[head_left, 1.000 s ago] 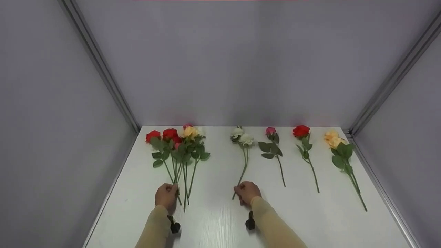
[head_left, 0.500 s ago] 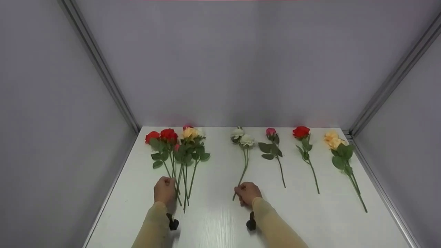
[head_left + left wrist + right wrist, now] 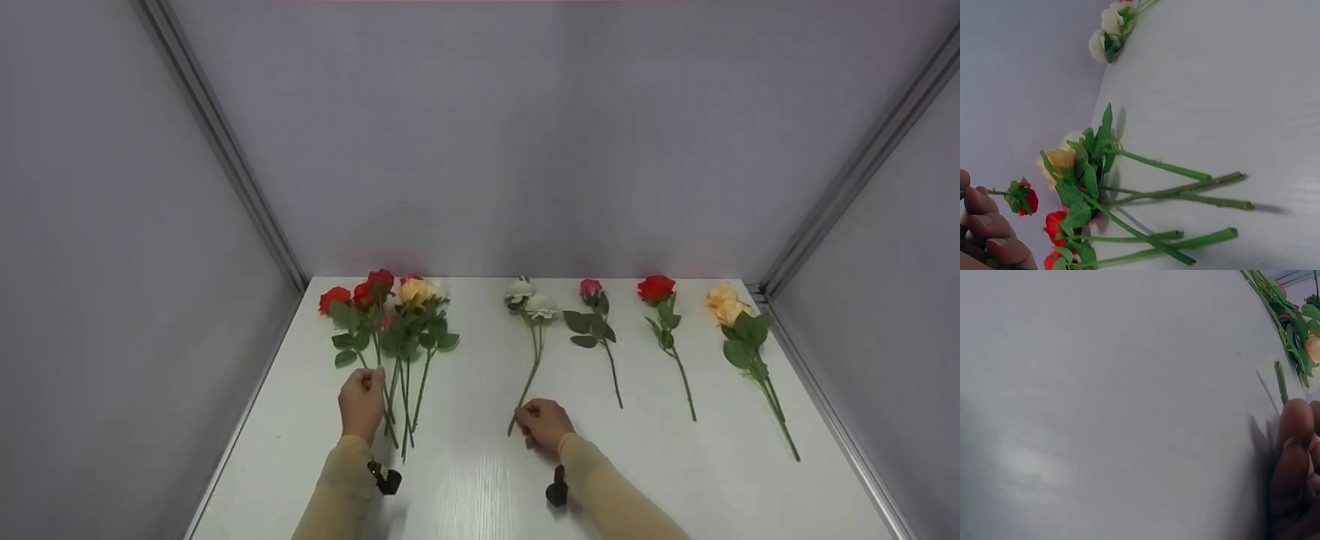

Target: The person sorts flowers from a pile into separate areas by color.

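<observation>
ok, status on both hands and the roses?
Left hand: holding one red rose, raised. Right hand: pinching white roses by stem. Mixed rose bunch close beside left hand, possible snag.

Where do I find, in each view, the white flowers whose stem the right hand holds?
Head: the white flowers lie just right of centre; the right hand pinches the stem low down.
Left wrist: white flowers at the top, left of centre.
Right wrist: only the stem's end is clear, near the right edge, above the hand.
Shared landmark: the yellow rose in the left bunch.
</observation>
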Tool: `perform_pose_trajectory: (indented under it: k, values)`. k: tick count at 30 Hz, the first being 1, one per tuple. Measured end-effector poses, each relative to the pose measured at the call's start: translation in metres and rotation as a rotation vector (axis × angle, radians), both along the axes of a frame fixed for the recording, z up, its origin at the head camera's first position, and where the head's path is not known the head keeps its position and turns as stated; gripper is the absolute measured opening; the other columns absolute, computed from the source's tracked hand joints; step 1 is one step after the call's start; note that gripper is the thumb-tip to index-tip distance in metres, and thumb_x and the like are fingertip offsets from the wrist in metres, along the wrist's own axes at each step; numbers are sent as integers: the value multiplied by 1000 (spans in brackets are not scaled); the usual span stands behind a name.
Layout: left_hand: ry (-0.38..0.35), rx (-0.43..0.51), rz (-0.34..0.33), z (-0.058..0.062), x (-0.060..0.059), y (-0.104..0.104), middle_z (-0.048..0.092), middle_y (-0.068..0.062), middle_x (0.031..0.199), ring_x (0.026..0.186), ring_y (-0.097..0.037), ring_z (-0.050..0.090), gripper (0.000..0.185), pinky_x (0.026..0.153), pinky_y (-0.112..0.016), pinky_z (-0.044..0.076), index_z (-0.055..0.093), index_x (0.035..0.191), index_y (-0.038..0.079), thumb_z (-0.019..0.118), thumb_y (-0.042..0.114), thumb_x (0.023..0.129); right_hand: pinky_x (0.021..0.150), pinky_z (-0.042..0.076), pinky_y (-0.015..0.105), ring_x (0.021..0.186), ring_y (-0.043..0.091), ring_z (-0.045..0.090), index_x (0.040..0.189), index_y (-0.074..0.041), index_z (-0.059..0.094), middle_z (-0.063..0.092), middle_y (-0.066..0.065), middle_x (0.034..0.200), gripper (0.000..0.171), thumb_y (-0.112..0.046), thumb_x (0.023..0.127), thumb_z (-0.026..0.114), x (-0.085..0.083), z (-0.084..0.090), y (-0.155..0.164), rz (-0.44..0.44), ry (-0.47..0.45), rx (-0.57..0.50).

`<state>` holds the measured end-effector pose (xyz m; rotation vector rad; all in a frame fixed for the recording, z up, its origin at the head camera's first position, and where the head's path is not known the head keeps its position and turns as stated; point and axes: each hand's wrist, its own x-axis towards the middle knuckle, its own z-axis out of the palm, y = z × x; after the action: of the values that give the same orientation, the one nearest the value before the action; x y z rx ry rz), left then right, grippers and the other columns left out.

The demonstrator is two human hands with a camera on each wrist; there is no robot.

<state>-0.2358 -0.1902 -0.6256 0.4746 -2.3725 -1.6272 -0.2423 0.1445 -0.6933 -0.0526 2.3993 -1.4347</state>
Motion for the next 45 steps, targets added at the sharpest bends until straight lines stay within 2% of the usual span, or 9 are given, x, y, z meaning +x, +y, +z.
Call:
perform_pose_trajectory:
  k: [8, 12, 18, 23, 28, 36, 45]
  values:
    - [83, 80, -52, 21, 9, 31, 50, -5, 75, 67, -19, 45, 29, 60, -32, 39, 60, 97, 2, 51, 29, 101, 55, 48, 27, 66, 19, 60, 100, 4, 61, 64, 12, 80, 33, -29, 97, 57, 2, 26, -10, -7, -18, -164]
    - [121, 76, -90, 29, 15, 53, 49, -3, 74, 68, -18, 46, 27, 60, -32, 39, 60, 93, 3, 52, 28, 100, 56, 46, 26, 71, 23, 61, 100, -1, 64, 65, 13, 85, 30, -30, 97, 59, 5, 46, -21, 10, 19, -224]
    - [183, 66, -180, 37, 27, 87, 51, -1, 73, 66, -17, 47, 20, 58, -31, 40, 62, 91, 8, 55, 25, 99, 58, 49, 32, 66, 16, 58, 97, -7, 66, 62, 6, 82, 25, -31, 95, 60, 14, 70, -36, 31, 66, -313]
    - [258, 14, -275, 38, 38, 112, 50, 4, 68, 60, -11, 46, 17, 53, -27, 39, 61, 88, 12, 57, 25, 98, 58, 49, 31, 69, 15, 57, 101, -6, 67, 62, 6, 86, 31, -36, 94, 60, 22, 84, -44, 0, 62, -380]
    - [330, -28, -342, 38, 47, 130, 47, 8, 63, 53, -7, 42, 16, 48, -24, 36, 61, 83, 15, 58, 23, 97, 58, 46, 28, 73, 16, 54, 106, -6, 67, 61, 7, 90, 37, -40, 96, 56, 28, 91, -46, -44, 58, -450]
    - [372, -98, -400, 35, 57, 144, 46, 11, 61, 52, -4, 41, 18, 48, -22, 35, 60, 79, 17, 62, 24, 95, 65, 42, 32, 79, 18, 49, 110, -1, 65, 59, 4, 89, 37, -33, 102, 48, 33, 97, -43, -75, 96, -547]
    - [369, -152, -425, 31, 60, 148, 43, 12, 60, 50, -2, 38, 18, 47, -21, 33, 61, 79, 17, 62, 25, 95, 64, 43, 30, 75, 17, 50, 104, -3, 67, 58, 3, 86, 34, -35, 95, 60, 33, 94, -42, -142, 119, -551]
